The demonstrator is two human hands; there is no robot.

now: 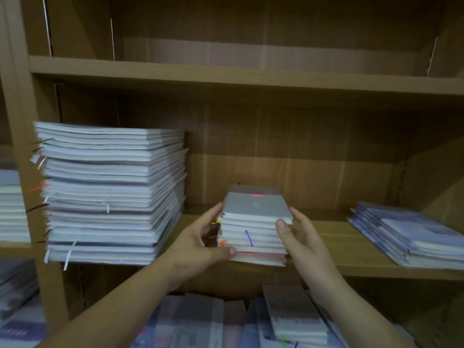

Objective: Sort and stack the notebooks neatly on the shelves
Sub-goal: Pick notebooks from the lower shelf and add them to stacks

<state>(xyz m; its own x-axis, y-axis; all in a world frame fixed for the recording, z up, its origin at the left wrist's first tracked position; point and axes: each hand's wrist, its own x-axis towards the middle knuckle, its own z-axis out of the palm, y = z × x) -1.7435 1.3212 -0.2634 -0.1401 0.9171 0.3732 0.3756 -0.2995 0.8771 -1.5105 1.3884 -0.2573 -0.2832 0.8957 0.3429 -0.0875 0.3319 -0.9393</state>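
A small stack of grey-covered notebooks [254, 227] with coloured ribbon markers stands at the middle of the wooden shelf [351, 268]. My left hand [200, 243] presses against the stack's left side, fingers straight along it and thumb at the bottom front edge. My right hand [298, 237] holds the right side, thumb on the front edges and fingers along the side. A tall stack of larger notebooks [113, 194] stands to the left on the same shelf. A low slanted pile of bluish notebooks [411, 237] lies at the right end.
The shelf above [226, 74] holds nothing in view. More notebooks [288, 320] lie loosely on the level below, under my arms. Another stack [11, 204] sits in the neighbouring bay at the far left, beyond the upright [30, 172].
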